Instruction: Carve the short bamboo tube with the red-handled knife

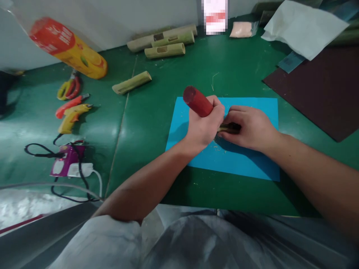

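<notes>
My left hand (204, 125) is closed in a fist round a thick red tool handle (197, 101), which sticks up and to the left out of the fist. My right hand (251, 127) lies right beside it, fingers curled down on a dark piece of bamboo (230, 128) that it presses onto a blue sheet (252, 164). The tool's working end is hidden between the two hands. Small light shavings lie on the blue sheet below the hands.
Several cut bamboo tubes (165, 50) lie at the back, one more bamboo piece (131, 82) nearer. At the left are scissors (68, 87), a glue gun (71, 116), a purple device with cords (67, 160) and an orange packet (67, 46). A dark brown mat (322, 86) and white cloth (304, 26) are at right.
</notes>
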A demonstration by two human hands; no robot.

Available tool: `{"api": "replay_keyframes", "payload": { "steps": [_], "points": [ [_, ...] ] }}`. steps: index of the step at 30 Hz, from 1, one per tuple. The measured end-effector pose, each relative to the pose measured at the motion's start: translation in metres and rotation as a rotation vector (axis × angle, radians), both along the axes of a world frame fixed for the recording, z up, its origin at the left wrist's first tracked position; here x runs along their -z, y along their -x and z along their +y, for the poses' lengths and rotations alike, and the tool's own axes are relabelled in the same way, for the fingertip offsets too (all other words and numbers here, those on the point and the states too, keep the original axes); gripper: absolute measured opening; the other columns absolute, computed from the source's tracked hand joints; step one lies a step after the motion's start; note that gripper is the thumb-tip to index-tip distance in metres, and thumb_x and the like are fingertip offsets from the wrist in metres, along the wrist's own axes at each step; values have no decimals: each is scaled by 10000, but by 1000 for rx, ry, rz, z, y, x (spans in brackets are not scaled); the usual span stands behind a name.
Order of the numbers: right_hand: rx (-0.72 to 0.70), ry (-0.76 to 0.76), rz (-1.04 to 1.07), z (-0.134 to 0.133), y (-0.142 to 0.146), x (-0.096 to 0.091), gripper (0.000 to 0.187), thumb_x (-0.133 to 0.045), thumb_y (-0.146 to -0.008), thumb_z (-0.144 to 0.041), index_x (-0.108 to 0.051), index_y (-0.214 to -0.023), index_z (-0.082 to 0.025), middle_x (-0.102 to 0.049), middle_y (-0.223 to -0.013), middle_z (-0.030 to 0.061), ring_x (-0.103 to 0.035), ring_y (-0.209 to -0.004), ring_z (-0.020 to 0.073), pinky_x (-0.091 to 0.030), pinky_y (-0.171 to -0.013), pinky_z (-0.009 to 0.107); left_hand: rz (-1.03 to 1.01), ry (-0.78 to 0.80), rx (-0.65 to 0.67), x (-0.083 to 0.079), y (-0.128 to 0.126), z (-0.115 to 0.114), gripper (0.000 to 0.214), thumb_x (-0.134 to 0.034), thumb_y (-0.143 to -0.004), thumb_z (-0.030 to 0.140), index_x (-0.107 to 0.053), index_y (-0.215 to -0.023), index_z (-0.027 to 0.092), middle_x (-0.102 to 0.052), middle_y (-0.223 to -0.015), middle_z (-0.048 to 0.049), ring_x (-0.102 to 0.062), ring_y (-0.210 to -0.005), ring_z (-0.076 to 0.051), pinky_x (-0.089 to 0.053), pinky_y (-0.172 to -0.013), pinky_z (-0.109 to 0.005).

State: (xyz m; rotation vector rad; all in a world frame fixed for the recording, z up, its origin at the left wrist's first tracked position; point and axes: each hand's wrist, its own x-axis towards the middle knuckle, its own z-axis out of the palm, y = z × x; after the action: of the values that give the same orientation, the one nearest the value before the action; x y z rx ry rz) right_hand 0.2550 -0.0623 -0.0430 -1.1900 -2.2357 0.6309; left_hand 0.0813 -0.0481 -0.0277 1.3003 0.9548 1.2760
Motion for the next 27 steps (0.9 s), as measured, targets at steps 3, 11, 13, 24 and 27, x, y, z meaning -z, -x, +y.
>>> {"api": "replay_keyframes", "payload": {
  "steps": [3, 11, 13, 24, 27],
  "points": [
    [-26, -3, 7, 0, -1, 0, 146, -803, -902, -349, -724, -879, -228, -691, -879, 56, -623, -841, 239, -375, -698, 369, -3, 34, 98, -1, 3, 1, 516, -746, -900, 198, -384, -533, 231, -356, -489, 56, -322, -458, -84, -294, -491, -300],
    [15, -7, -13, -1, -1, -1, 155, -835, -864, -329, -718, -873, -229, -688, -894, 50, -584, -809, 221, -360, -691, 361, -96, -27, -9, 5, 0, 1, 466, -757, -912, 310, -448, -572, 233, -429, -511, 29, -345, -501, -111, -304, -525, -319],
    [17, 0, -13, -2, -1, -1, 152, -828, -866, -327, -712, -872, -228, -690, -901, 53, -582, -805, 220, -361, -688, 361, -89, -32, 8, 6, -1, 0, 497, -802, -938, 371, -473, -591, 237, -449, -530, 21, -353, -513, -118, -311, -528, -336],
    [21, 19, -12, 0, -2, -3, 170, -846, -894, -365, -739, -870, -235, -704, -885, 59, -619, -806, 231, -371, -686, 366, -12, -116, 29, 7, 4, 1, 543, -819, -930, 497, -496, -573, 244, -478, -510, 33, -379, -488, -113, -343, -520, -320],
    [28, 3, -51, -2, -2, -6, 164, -820, -915, -381, -770, -879, -229, -718, -894, 72, -638, -815, 239, -373, -676, 370, -24, -133, 31, 5, 8, -3, 526, -801, -964, 511, -521, -606, 246, -500, -537, 29, -428, -502, -121, -393, -556, -331]
  ]
}}
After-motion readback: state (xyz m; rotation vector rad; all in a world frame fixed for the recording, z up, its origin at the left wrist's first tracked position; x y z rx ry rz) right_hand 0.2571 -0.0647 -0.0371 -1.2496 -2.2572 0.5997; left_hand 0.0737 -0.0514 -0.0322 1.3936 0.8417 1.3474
